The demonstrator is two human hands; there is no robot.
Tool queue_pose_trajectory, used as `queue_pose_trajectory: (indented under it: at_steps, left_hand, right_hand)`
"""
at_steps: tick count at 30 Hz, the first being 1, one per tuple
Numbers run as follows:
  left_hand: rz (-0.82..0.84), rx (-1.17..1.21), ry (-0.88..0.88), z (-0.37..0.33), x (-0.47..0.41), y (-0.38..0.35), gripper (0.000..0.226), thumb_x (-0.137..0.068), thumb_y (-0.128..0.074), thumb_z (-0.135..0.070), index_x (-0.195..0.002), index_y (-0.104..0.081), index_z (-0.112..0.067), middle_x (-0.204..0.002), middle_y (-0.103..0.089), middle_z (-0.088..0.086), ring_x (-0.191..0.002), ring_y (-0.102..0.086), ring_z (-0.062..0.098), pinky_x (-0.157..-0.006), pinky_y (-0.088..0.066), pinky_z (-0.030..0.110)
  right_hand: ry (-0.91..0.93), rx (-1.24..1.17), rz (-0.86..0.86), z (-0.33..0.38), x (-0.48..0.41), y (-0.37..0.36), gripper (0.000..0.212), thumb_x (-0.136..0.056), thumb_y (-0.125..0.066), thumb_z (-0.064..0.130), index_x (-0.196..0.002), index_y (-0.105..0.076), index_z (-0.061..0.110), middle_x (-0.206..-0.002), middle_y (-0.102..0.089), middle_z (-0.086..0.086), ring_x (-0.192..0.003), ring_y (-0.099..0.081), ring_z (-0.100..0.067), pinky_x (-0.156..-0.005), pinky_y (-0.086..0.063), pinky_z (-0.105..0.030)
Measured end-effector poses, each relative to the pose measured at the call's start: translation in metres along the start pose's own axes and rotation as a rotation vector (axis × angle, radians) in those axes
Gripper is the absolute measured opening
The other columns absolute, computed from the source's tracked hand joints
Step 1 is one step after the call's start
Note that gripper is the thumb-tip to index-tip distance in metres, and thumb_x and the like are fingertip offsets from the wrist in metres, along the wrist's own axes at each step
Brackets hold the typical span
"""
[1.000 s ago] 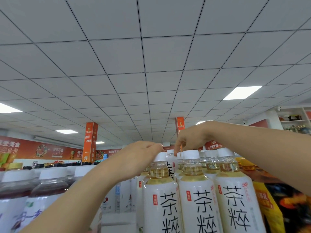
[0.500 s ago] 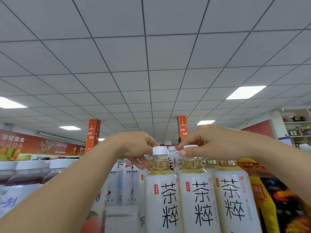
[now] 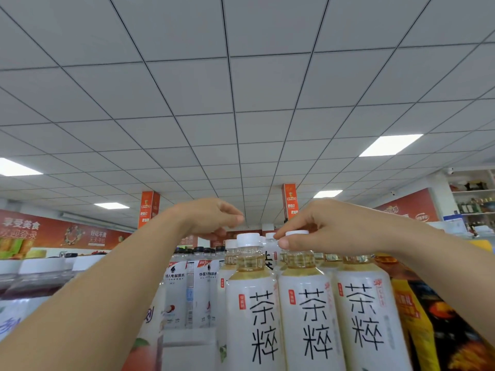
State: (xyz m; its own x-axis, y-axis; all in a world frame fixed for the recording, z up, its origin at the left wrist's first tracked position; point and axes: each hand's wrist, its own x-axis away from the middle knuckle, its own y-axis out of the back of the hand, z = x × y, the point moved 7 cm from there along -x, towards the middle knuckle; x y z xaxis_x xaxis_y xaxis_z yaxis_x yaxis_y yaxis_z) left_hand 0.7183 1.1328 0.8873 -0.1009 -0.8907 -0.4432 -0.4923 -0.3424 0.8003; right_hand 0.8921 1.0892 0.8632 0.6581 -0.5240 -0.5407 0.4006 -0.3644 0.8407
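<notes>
Shop shelf seen from low down, ceiling (image 3: 241, 76) filling most of the view. Front row: 3 white tea bottles side by side, touching, all upright, black characters on the labels. Left tea bottle (image 3: 250, 303) has its left cap (image 3: 248, 239) fully exposed. Middle tea bottle (image 3: 305, 306) stands just beside it. Right tea bottle (image 3: 367, 303) comes next, its top hidden behind the wrist.

Right hand (image 3: 324, 228) comes in from the right over the row & is clamped on the top of the middle tea bottle. Its thumb (image 3: 284, 242) presses just below the cap on the left side & its fingers curl over the top. Only a sliver of the middle cap (image 3: 297, 232) shows. Bottle's base is out of frame, so can't tell if it's off the shelf.

Left hand (image 3: 211, 218) hangs up & to the left of the left cap, fingers loosely curled, nothing in it. It isn't touching the cap; a gap is visible. The hands are apart, w/ the exposed cap between them.

More bottles of the same type stand behind the front row. Back-left: water bottles (image 3: 176, 290) w/ blue print. Far left: dark drink bottles (image 3: 34, 277) w/ white caps. Right of the tea row: yellow pack (image 3: 409, 314), touching or just beside the right tea bottle, can't tell which. Bg: orange banners (image 3: 148, 207) & lit ceiling panels (image 3: 389, 144).
</notes>
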Motion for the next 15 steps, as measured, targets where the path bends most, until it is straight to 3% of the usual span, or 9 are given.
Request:
queue_pose_trajectory:
  at_steps: [4, 6, 9, 15]
  left_hand:
    - [0.115, -0.183, 0.164, 0.018, -0.012, -0.024, 0.039, -0.097, -0.048, -0.027, -0.135, -0.045, -0.018, -0.120, -0.054, 0.003, -0.101, -0.058, 0.020, -0.077, -0.056, 0.032]
    - [0.140, -0.147, 0.213, 0.023, -0.017, -0.034, 0.032, -0.098, -0.046, -0.018, -0.128, -0.051, -0.011, -0.107, -0.062, 0.006, -0.088, -0.064, 0.020, -0.079, -0.058, 0.037]
    - [0.132, -0.083, 0.198, 0.025, -0.027, -0.036, 0.025, -0.096, -0.046, -0.008, -0.118, -0.057, -0.005, -0.089, -0.062, 0.006, -0.070, -0.064, 0.019, -0.077, -0.059, 0.037]
    - [0.146, 0.015, 0.168, 0.024, -0.032, -0.042, 0.021, -0.094, -0.049, -0.004, -0.109, -0.061, -0.012, -0.088, -0.063, 0.004, -0.069, -0.064, 0.016, -0.068, -0.058, 0.029]
  right_hand:
    - [-0.010, -0.012, -0.023, -0.004, 0.000, 0.000, 0.031, -0.084, -0.051, 0.056, -0.106, -0.067, 0.041, -0.108, -0.069, 0.015, -0.102, -0.063, -0.012, -0.093, -0.050, -0.042]
    - [-0.015, -0.019, -0.029, -0.004, 0.001, 0.001, 0.031, -0.084, -0.052, 0.057, -0.107, -0.067, 0.042, -0.109, -0.067, 0.022, -0.102, -0.062, -0.004, -0.093, -0.049, -0.038]
    - [-0.008, -0.008, -0.031, -0.003, 0.002, 0.001, 0.035, -0.085, -0.050, 0.056, -0.110, -0.067, 0.039, -0.113, -0.065, 0.023, -0.104, -0.060, 0.000, -0.094, -0.049, -0.035]
    - [-0.004, -0.016, -0.029, -0.001, 0.002, 0.000, 0.032, -0.087, -0.052, 0.051, -0.111, -0.067, 0.037, -0.115, -0.064, 0.023, -0.105, -0.059, 0.002, -0.094, -0.049, -0.033]
